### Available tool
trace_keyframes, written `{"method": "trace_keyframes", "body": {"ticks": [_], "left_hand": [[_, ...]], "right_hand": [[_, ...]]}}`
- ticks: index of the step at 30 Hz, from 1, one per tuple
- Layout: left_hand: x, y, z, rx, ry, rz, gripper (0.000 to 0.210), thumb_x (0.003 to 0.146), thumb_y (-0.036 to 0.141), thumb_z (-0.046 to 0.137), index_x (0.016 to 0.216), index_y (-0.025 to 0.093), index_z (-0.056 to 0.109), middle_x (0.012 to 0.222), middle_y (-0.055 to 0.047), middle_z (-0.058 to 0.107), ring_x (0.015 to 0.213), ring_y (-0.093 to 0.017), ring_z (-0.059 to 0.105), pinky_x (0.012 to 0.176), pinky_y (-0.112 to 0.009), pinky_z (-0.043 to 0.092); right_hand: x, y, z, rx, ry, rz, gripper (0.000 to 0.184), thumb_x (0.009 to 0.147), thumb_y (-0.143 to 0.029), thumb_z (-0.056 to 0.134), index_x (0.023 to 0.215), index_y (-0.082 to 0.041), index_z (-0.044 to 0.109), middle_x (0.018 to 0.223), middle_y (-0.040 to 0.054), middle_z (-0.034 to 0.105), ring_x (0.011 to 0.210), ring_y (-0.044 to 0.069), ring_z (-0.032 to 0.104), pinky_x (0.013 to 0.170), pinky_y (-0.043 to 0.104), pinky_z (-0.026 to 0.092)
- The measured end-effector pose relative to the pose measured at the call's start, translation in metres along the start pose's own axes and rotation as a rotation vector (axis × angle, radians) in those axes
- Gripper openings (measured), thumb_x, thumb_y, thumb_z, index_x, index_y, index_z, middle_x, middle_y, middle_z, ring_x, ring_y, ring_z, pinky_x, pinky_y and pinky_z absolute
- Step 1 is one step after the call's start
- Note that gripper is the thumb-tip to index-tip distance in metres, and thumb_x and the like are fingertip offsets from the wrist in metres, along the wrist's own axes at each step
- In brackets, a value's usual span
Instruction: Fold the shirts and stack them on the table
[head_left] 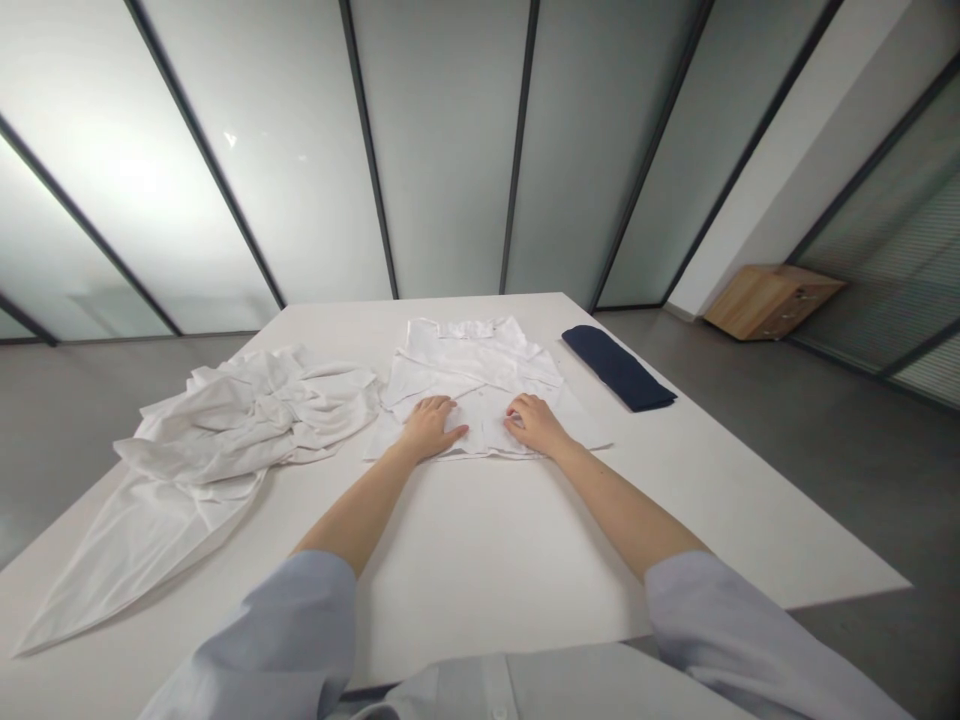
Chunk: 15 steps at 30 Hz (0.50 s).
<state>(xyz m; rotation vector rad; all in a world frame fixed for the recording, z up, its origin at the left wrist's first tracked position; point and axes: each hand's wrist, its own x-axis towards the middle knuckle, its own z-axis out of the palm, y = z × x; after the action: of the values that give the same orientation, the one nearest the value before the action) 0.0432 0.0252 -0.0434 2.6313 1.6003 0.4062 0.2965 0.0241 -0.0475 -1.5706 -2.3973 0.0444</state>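
Note:
A white shirt (480,365) lies spread on the table in front of me, its collar end away from me. Its sleeves appear folded across the body. My left hand (431,428) rests palm down on the shirt's near left part, fingers stretched out and thumb apart. On the near right part lies my right hand (535,425), its fingers slightly bent and the thumb apart. I see nothing gripped in either hand. Both hands are close to the shirt's near edge.
A rumpled white cloth garment (247,420) is heaped on the left of the white table (495,560), one long part trailing toward me. A folded navy cloth (617,368) lies near the right edge. Beyond are frosted glass panels (442,150) and a wooden cabinet (772,300).

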Motion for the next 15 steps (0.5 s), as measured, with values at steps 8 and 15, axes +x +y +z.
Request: {"method": "trace_keyframes", "body": {"ticks": [8, 15], "left_hand": [[-0.007, 0.013, -0.009, -0.100, -0.080, 0.210, 0.070, 0.061, 0.066, 0.072, 0.114, 0.021, 0.061, 0.125, -0.010, 0.057, 0.118, -0.027, 0.051, 0.103, -0.038, 0.038], [-0.004, 0.016, -0.008, -0.088, -0.042, 0.243, 0.037, 0.078, 0.048, 0.065, 0.101, 0.019, 0.068, 0.108, -0.009, 0.068, 0.105, -0.024, 0.060, 0.095, -0.035, 0.044]], "right_hand": [[-0.005, -0.008, -0.003, 0.104, -0.036, -0.122, 0.034, 0.087, -0.044, 0.057, 0.104, -0.016, 0.067, 0.113, 0.0106, 0.063, 0.108, 0.022, 0.055, 0.095, 0.033, 0.040], [-0.010, -0.025, -0.005, 0.139, -0.054, -0.295, 0.058, 0.070, -0.058, 0.070, 0.110, -0.017, 0.068, 0.125, 0.0144, 0.060, 0.116, 0.029, 0.053, 0.098, 0.040, 0.040]]}}
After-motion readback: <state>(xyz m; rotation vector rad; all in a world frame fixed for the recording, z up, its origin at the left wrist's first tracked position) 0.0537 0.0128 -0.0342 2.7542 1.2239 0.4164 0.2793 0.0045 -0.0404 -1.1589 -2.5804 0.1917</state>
